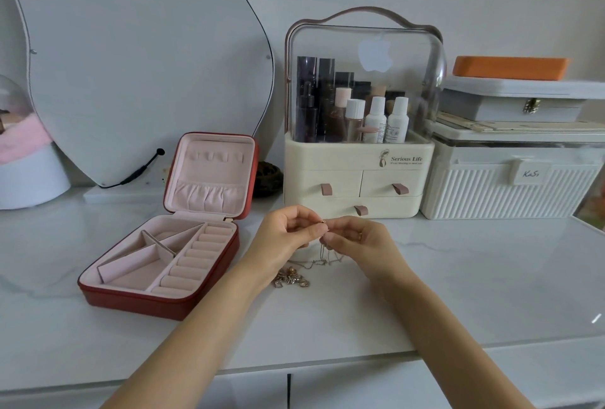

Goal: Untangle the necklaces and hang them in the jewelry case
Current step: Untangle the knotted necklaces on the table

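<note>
White marble-look surface (458, 277) runs along a pale wall, with a red jewelry case (157, 264) lying open at the left, its pink lid upright and its tray compartments showing nothing in them. Behind the hands stands a cream cosmetics organizer (357, 160) with a clear dome, beside a ribbed white box (510, 189).

Both hands meet just in front of the organizer. The left hand (284, 235) has its fingers curled, thumb and forefinger pinching a small rose-gold ring or clasp. The right hand (360, 241) pinches the thin chain just below that point. From the pinch the necklaces (322, 259) hang down in a fine tangle to the surface, and a clump of gold pendants (291, 277) rests there near the left wrist.

Untangling looks barely begun; nothing hangs on the lid hooks yet. The main risk, as I judge it, is pulling the strands apart too hard, which would tighten the knot or snap a thin link. Lifting the chain could also drag the pendant clump along the surface and snag it further.
</note>
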